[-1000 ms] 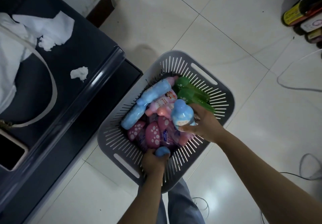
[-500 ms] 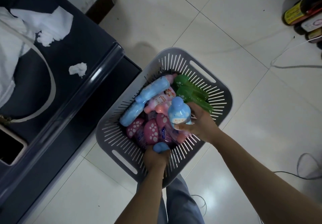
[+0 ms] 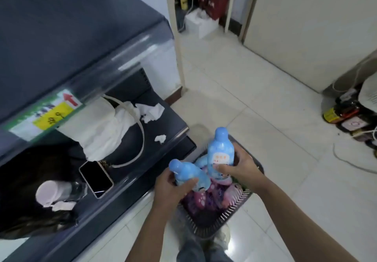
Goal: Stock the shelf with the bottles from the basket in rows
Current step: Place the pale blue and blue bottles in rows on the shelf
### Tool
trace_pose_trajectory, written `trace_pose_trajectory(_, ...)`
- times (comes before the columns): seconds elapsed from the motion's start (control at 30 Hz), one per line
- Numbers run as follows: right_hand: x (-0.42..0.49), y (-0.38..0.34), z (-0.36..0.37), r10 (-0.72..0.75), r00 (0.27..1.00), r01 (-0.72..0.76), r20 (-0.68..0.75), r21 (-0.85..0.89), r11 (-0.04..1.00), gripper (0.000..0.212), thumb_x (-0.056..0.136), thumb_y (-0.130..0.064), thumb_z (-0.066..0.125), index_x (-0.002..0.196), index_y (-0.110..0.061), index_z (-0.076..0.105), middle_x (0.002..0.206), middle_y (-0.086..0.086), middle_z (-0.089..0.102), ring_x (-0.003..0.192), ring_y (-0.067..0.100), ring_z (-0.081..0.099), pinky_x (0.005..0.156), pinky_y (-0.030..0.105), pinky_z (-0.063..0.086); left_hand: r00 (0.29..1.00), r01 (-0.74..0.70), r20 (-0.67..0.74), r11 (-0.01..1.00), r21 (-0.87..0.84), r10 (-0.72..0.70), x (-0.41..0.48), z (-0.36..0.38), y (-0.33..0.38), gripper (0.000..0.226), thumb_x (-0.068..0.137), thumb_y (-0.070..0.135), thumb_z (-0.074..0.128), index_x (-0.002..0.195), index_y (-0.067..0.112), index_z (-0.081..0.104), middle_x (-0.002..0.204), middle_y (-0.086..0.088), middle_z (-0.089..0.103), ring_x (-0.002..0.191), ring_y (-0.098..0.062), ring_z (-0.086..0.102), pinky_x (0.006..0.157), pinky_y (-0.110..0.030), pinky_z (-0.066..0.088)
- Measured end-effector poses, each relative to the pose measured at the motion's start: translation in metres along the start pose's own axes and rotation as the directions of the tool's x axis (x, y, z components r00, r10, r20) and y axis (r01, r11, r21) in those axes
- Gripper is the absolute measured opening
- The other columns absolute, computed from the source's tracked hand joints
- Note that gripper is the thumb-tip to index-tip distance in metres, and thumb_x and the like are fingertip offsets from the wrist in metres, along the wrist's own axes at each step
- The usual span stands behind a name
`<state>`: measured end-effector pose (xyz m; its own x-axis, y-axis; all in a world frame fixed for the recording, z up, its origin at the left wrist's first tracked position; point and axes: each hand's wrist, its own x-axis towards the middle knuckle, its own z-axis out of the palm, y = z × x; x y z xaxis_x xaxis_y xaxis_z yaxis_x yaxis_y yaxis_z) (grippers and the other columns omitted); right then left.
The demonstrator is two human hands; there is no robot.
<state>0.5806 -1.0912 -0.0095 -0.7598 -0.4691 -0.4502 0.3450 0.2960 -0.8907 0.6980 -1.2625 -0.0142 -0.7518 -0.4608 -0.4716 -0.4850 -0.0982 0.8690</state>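
A grey slotted basket point(image 3: 234, 210) sits on the floor at my feet, holding pink paw-print bottles point(image 3: 201, 197) and other bottles. My right hand point(image 3: 241, 169) grips a light blue bottle point(image 3: 219, 152) upright above the basket. In my left hand point(image 3: 170, 188) is a second light blue bottle point(image 3: 188, 175), tilted with its cap up and to the left. The dark grey shelf point(image 3: 142, 172) stands to the left, its lower level close beside my left hand.
On the lower shelf lie a white bag point(image 3: 106, 127), crumpled tissues point(image 3: 152, 111), a phone point(image 3: 95, 179), a capped cup point(image 3: 51, 193) and a dark garment point(image 3: 26, 190). Bottles point(image 3: 342, 115) and cables point(image 3: 350, 159) sit on the tiled floor at right. A doorway point(image 3: 204, 17) lies ahead.
Both hands have lifted their blue bottles up out of the basket. My view has swung up and toward the shelf, so the doorway and upper shelf now show.
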Motion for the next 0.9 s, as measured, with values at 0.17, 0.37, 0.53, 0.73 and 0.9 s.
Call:
trace_pose_trajectory(0.17,-0.029,-0.096,0.016,-0.147,0.985,0.13,0.091,0.165,0.978,0.041,0.065,-0.013,0.076,0.101,-0.02,0.058,0.083,-0.005,0.07,0.073,0.004,0.065,0.063,0.019,0.051,0.987,-0.155,-0.115,0.877,-0.455,0.115,-0.048,-0.02,0.081,0.068,0.043,0.032,0.078,0.103,0.004,0.062,0.086,-0.002,0.071,0.079,-0.014,0.067,0.065,-0.024,0.054)
trace_pose_trajectory(0.37,-0.066,-0.191,0.067,-0.313,0.93,0.256,0.191,0.274,0.927,0.065,0.05,-0.038,0.081,0.107,-0.016,0.059,0.087,-0.002,0.071,0.083,0.014,0.066,0.071,0.027,0.053,0.959,-0.265,-0.265,0.641,-0.72,0.099,-0.096,-0.044,0.16,0.074,0.045,0.044,0.073,0.109,0.01,0.058,0.078,-0.002,0.066,0.069,-0.014,0.064,0.06,-0.03,0.052)
trace_pose_trajectory(0.53,-0.094,-0.253,0.125,-0.444,0.872,0.4,0.205,0.226,0.888,0.042,0.062,-0.026,0.072,0.101,-0.016,0.058,0.08,0.0,0.066,0.074,0.014,0.063,0.061,0.024,0.052,0.852,-0.448,-0.488,0.746,-0.492,0.189,-0.13,-0.095,0.205,0.057,0.055,0.018,0.09,0.101,0.002,0.06,0.075,-0.004,0.068,0.063,-0.014,0.063,0.053,-0.025,0.051)
trace_pose_trajectory(0.73,-0.114,-0.279,0.204,-0.497,0.823,0.468,0.277,0.168,0.868,0.033,0.078,-0.011,0.073,0.107,-0.018,0.057,0.088,0.006,0.066,0.074,0.013,0.066,0.058,0.024,0.052,0.661,-0.568,-0.693,0.796,-0.21,0.289,-0.16,-0.179,0.213,0.042,0.058,0.015,0.088,0.088,0.013,0.058,0.074,-0.002,0.063,0.063,-0.011,0.06,0.052,-0.019,0.049)
trace_pose_trajectory(0.9,-0.131,-0.284,0.291,-0.504,0.805,0.491,0.312,0.125,0.862,0.032,0.074,-0.01,0.076,0.096,-0.024,0.058,0.089,0.009,0.066,0.079,0.023,0.064,0.068,0.041,0.054,0.541,-0.606,-0.771,0.791,-0.08,0.336,-0.193,-0.261,0.195,0.043,0.057,0.008,0.088,0.086,0.017,0.057,0.072,0.004,0.061,0.057,0.001,0.056,0.056,-0.019,0.05)
